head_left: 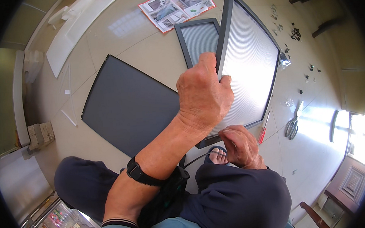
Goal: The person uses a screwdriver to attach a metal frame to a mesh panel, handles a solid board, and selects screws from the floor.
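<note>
A dark-framed panel (pixel 247 53) with a ribbed translucent sheet stands tilted up in front of me. My left hand (pixel 204 91) is closed around its left frame edge, with a black band on the wrist. At the panel's lower edge is my right hand (pixel 242 147), its fingers curled together in a pinch; whatever lies between them is hidden. Behind, a smaller framed ribbed panel (pixel 197 40) lies on the floor, partly covered. Under my left forearm rests a plain dark grey board (pixel 129 102).
A red-handled screwdriver (pixel 262 135) and grey-handled scissors (pixel 292 128) lie at right. Several small dark fittings (pixel 296 34) are scattered at the far right. A printed leaflet (pixel 178 7) and white foam packing (pixel 77 30) lie farther off. My sandalled foot (pixel 217 155) is below the panel.
</note>
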Demonstrator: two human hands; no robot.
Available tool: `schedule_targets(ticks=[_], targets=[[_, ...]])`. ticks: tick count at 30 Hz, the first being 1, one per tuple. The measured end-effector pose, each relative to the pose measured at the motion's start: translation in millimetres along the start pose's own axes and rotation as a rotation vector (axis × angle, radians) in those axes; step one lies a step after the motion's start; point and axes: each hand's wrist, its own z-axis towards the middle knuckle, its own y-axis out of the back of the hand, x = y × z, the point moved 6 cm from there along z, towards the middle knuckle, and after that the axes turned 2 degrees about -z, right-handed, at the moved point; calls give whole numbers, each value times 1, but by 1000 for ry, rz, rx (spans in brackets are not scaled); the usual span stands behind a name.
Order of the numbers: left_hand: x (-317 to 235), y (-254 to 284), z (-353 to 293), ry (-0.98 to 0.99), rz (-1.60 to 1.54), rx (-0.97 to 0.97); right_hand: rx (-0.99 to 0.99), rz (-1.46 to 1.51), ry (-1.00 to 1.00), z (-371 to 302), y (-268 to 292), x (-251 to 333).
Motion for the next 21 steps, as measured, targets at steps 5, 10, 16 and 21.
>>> schedule_targets(ticks=[5,10,16,21], targets=[[1,-1,-1,8,-4,19,22,48,-144,2,1,0],[-2,-4,0,-22,-12,9,-54,69,-153,-1,3,-3],[0,-5,0,-21,-11,14,-38,76,-152,1,2,-4],[1,-6,0,-19,-12,10,-37,78,-110,-2,2,-4]])
